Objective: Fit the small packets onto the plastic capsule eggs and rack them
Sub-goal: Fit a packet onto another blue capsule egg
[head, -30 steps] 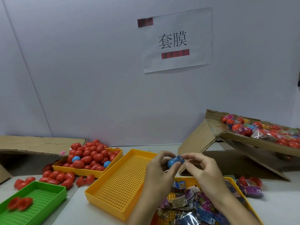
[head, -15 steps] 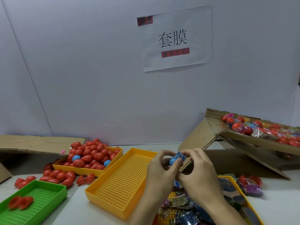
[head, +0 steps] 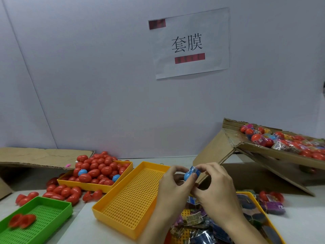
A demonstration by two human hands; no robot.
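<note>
Both hands meet above the near end of the middle yellow tray: the left hand (head: 173,186) pinches the blue capsule egg (head: 188,175) between thumb and curled fingers, gripping its bare lower-left end, while the right hand (head: 215,188) pinches the printed blue packet (head: 194,170) that sleeves the egg's upper-right part, fingertips curled round it. The egg's long axis runs on a slant, its uncovered rounded end pointing down and left toward the left palm and the sleeved end pointing up and right; it is held in the air, clear of the bench (head: 299,224). Directly under the hands lies a yellow tray of loose packets (head: 193,221), its contents partly hidden by the wrists. Just to the left sits the empty perforated yellow tray (head: 130,199), long side running away from the person. Beyond it a third yellow tray (head: 84,184) is heaped with red eggs (head: 98,170) and a couple of blue ones, with more red eggs spilled on the bench beside it. At the near left a green tray (head: 52,205) holds two red pieces, blurred. To the right a tilted cardboard rack (head: 281,158) carries a row of eggs already wearing packets. On the wall behind hangs a paper sign (head: 190,43).
</note>
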